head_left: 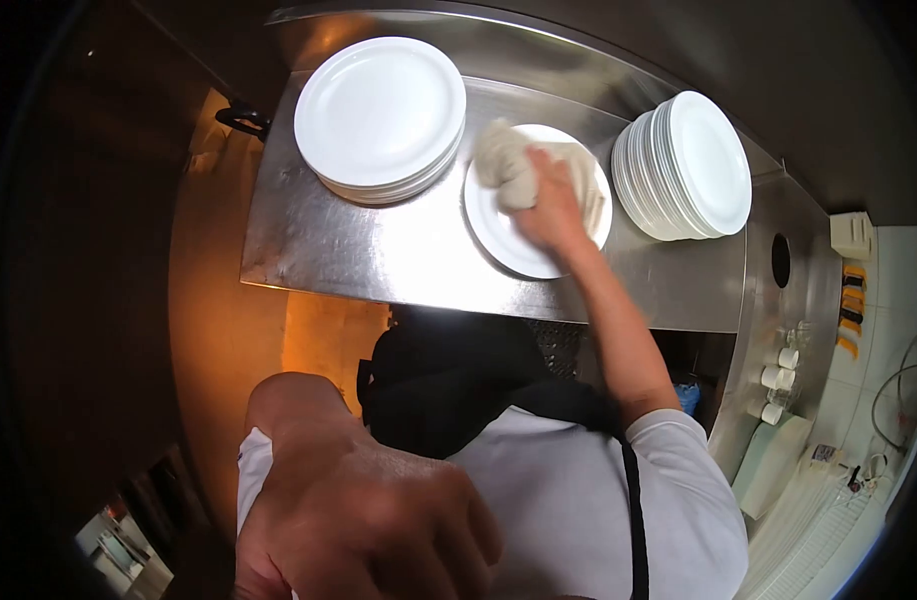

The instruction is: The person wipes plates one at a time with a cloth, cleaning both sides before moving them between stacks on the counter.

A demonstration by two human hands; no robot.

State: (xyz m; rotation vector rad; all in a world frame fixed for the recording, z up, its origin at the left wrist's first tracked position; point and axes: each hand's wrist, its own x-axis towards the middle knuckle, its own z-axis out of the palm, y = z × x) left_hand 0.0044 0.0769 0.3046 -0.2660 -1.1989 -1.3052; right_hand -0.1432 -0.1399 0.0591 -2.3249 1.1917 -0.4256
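My right hand (556, 205) is closed on a bunched beige cloth (506, 168) and presses it against a white plate (493, 228) lying on the steel counter. Folds of the cloth cover much of the plate's upper side. Close to the camera at the lower left, my left hand (378, 520) is raised with its back toward me. Its fingers are curled and their tips are out of sight, so anything inside them is hidden.
A stack of white plates (381, 112) stands on the counter (378, 255) at left. A taller plate stack (711, 165) leans at right. Beyond are a round hole (780, 260), white cups (774, 377) and yellow-and-black items (852, 310) on the tiled wall.
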